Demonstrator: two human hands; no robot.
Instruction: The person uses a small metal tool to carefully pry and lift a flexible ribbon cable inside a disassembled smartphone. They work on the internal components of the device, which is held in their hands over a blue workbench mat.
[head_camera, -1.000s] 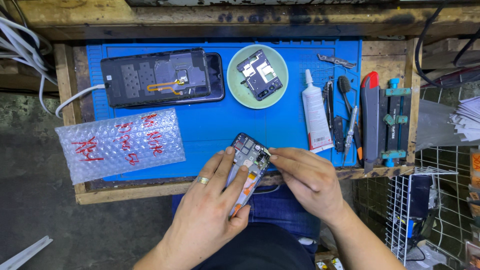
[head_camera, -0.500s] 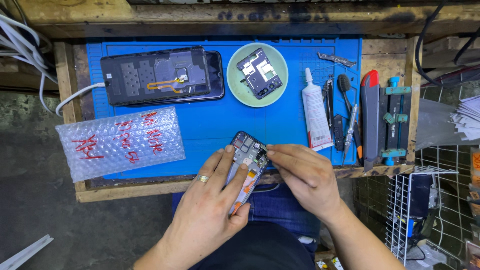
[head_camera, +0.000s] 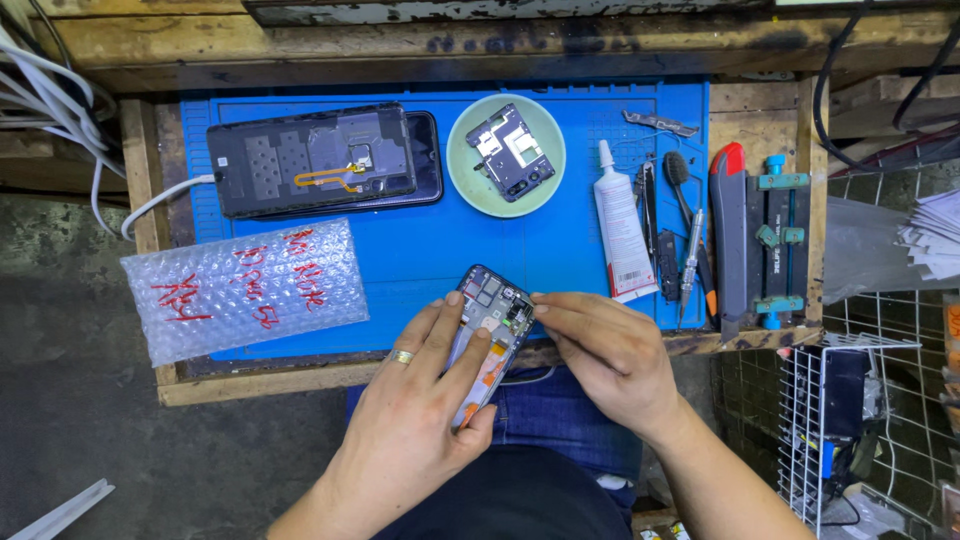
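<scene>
An opened phone (head_camera: 492, 308) with its back off and its inner parts showing is gripped in my left hand (head_camera: 420, 420), held over the near edge of the blue work mat (head_camera: 560, 250). A ring sits on one finger of that hand. My right hand (head_camera: 605, 355) has its fingertips pinched at the phone's upper right corner, touching the inner parts. Whether a small part sits between those fingertips is too small to tell.
At the back of the mat lie a second opened phone with an orange flex cable (head_camera: 320, 160) and a green dish (head_camera: 506, 155) holding a metal cover. A bubble-wrap bag (head_camera: 245, 290) lies left. A glue tube (head_camera: 618, 225), tweezers, screwdriver (head_camera: 690, 265) and clamp jig (head_camera: 775, 240) lie right. A wire basket (head_camera: 850, 420) stands at lower right.
Both hands and the phone stay almost in place; my right fingertips have shifted slightly at the phone's upper corner.
</scene>
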